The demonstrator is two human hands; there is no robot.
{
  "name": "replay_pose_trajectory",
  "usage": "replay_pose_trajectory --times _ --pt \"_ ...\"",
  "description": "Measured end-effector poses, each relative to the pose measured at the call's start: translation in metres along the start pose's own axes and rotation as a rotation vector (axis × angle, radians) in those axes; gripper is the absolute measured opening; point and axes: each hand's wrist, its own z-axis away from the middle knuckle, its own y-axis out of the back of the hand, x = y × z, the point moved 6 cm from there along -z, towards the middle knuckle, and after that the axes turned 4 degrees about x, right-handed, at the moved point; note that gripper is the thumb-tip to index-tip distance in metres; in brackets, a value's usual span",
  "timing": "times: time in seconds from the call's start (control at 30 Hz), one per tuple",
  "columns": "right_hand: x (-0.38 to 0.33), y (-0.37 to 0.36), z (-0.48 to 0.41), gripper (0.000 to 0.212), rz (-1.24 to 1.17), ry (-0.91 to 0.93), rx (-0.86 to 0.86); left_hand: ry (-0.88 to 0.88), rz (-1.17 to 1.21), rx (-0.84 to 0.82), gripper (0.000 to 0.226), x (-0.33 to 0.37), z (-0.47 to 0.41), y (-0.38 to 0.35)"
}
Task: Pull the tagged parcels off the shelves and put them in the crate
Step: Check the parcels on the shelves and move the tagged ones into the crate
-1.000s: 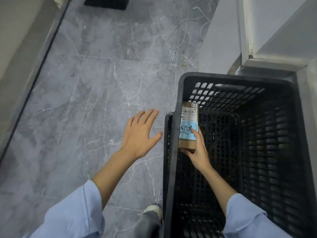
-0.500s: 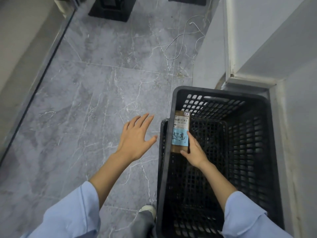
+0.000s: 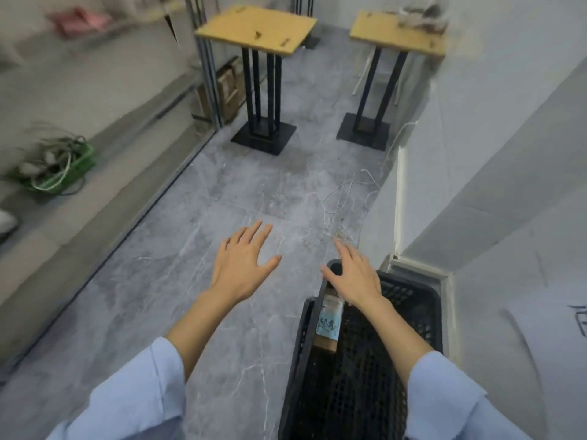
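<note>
Crate [image 3: 301, 369]: black, slatted, on the grey floor [image 3: 197, 236] at near right, tight against the white wall [image 3: 495, 160]; we judge it is parked there to keep the aisle free. Parcel [image 3: 328, 328]: one brown box with a blue-and-white tag, inside the crate, standing on edge against its left wall, tag facing inward; we judge that leaning it there saves the crate's middle and right for later parcels. Right hand [image 3: 354, 276]: above the crate's far-left corner, over the parcel's top end, fingers straight and spread, holding nothing; whether it touches the rim we cannot tell. Left hand [image 3: 243, 262]: over bare floor left of the crate, well apart from it, palm down, fingers straight and slightly fanned, also holding nothing, likely held out for balance. Shelves [image 3: 95, 100]: along the left side, blurred, bearing a green basket [image 3: 58, 168] of cables and, farther off, cardboard boxes [image 3: 227, 87] low down; we cannot read any tags. Two stands, left [image 3: 257, 28] and right [image 3: 397, 36], with yellow tops, at the far end. Loose white cable [image 3: 343, 195]: on the floor beyond the crate, a snag risk. Open room: a floor strip between the shelf edge and the crate, wide enough to turn left; the crate's right side has no clearance.
</note>
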Motion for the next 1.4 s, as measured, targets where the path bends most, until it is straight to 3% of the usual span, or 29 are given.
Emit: replay_pose_trajectory --times 0.27,0.57,0.83,1.13,1.4 --pt "-0.175 0.127 0.002 0.078 0.109 0.310 0.020 0.176 -0.057 0.278 0.070 -0.039 0.044 0.189" --pt "-0.408 0.181 0.070 0.077 0.105 0.729 0.054 0.472 -0.175 0.522 0.070 -0.131 0.182 0.358" --pt "-0.599 0.139 0.208 0.073 0.007 1.084 -0.019 0.800 -0.258 0.679 0.070 -0.209 0.377 0.442" --pt "-0.756 0.064 0.433 0.071 -0.021 1.443 -0.113 1.120 -0.395 0.736 0.071 -0.281 0.640 0.489" --pt "-0.878 -0.010 0.644 0.069 -0.078 1.602 -0.193 1.312 -0.498 0.780 0.073 -0.330 0.869 0.531"
